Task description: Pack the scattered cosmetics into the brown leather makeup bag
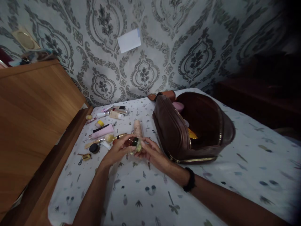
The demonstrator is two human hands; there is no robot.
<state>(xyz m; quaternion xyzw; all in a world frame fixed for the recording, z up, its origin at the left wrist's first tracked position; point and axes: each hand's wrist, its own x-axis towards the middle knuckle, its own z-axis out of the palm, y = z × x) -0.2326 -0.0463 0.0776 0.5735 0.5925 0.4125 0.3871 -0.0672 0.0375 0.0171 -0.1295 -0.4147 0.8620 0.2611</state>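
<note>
A small bottle (134,143) with a pale green cap was held between both hands above the printed bedsheet (145,191). The left hand (117,151) was closed around the amber body of the bottle, its fingers curled over the top. The right hand (150,151) was closed on the cap end, fingertips pinched at the green part; a dark band (190,179) was worn on that wrist. Whether the cap was loose or tight could not be told.

Just behind the hands a tall beige bottle (138,128) was seen standing on the bed. To the left of it a scatter of cosmetics was spread over the sheet: a pink tube (101,132), a black round lid (94,148), a white tube (116,115) and several smaller pieces too dim to name.

To the right of the hands, close by, a brown leather pouch (174,131) was lying unzipped, with a pink item (178,106) and something yellow (192,134) visible inside. A wooden headboard (35,103) was seen along the left edge of the bed, and patterned wallpaper (164,47) with a white paper (129,40) stuck to it was seen behind.
</note>
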